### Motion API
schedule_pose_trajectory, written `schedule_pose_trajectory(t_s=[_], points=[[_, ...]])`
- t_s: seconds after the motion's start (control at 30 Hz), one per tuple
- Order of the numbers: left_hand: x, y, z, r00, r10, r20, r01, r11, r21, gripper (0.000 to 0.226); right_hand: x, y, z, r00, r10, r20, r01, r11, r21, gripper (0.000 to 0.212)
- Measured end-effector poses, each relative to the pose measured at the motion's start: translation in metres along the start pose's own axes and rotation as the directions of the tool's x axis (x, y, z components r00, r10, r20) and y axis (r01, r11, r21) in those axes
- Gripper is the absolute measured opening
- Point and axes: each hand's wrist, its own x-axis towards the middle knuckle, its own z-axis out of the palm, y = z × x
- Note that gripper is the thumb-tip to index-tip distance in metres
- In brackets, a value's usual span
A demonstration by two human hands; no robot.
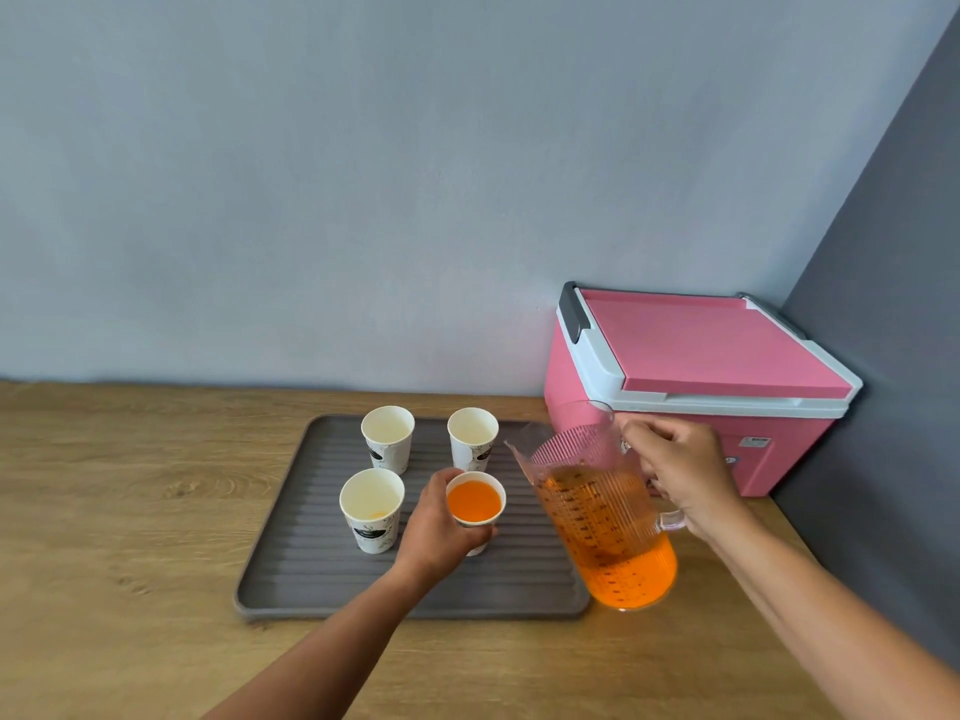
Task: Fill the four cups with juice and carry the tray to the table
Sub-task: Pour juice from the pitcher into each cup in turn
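A grey ribbed tray [311, 584] lies on the wooden counter with white paper cups on it. My left hand [436, 532] grips the front right cup [475, 504], which is full of orange juice. The front left cup [371, 511] shows a trace of juice at its bottom. The back left cup [388, 439] and back right cup [472, 444] look empty. My right hand [680, 470] holds the handle of a clear ribbed pitcher [608, 527], partly filled with orange juice, upright just right of the tray with its spout toward the cups.
A pink cooler box [696, 376] with a white-rimmed lid stands in the back right corner, close behind the pitcher. The wooden counter [130, 511] runs left and toward me. A grey wall [883, 356] bounds the right side.
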Motion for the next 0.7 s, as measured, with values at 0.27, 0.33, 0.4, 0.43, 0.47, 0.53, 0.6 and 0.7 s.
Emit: schedule_pose_trajectory(t_s=[0.27,0.33,0.4,0.43,0.47,0.53,0.6,0.7], points=[[-0.007,0.008,-0.003,0.999,-0.030,0.031,0.030,1.000,0.004,0.108,-0.006,-0.011,0.002,1.000,-0.010,0.009,0.010,0.999,0.044,0.025],[-0.013,0.017,-0.008,0.999,-0.021,0.025,0.020,0.999,0.038,0.120,-0.005,-0.011,0.004,1.000,-0.011,0.016,0.010,1.000,0.029,0.025],[-0.019,0.024,-0.015,0.999,0.033,-0.026,-0.031,0.995,0.096,0.120,-0.003,-0.011,0.007,1.000,-0.016,0.026,0.015,1.000,0.011,0.026],[-0.023,0.027,-0.021,0.996,0.071,-0.051,-0.064,0.990,0.124,0.116,-0.002,-0.011,0.009,0.999,-0.019,0.030,0.019,1.000,-0.001,0.027],[-0.026,0.030,-0.028,0.992,0.107,-0.071,-0.096,0.984,0.148,0.110,-0.002,-0.012,0.011,0.999,-0.022,0.036,0.022,1.000,-0.010,0.027],[-0.029,0.034,-0.043,0.975,0.182,-0.129,-0.154,0.968,0.196,0.097,-0.001,-0.016,0.015,0.998,-0.026,0.051,0.027,1.000,-0.012,0.024],[-0.029,0.033,-0.060,0.945,0.249,-0.213,-0.192,0.948,0.255,0.087,0.000,-0.021,0.020,0.997,-0.034,0.063,0.034,0.999,-0.012,0.019],[-0.024,0.017,-0.082,0.945,0.172,-0.278,-0.081,0.947,0.311,0.096,0.000,-0.029,0.027,0.995,-0.050,0.082,0.054,0.998,-0.039,0.015]])
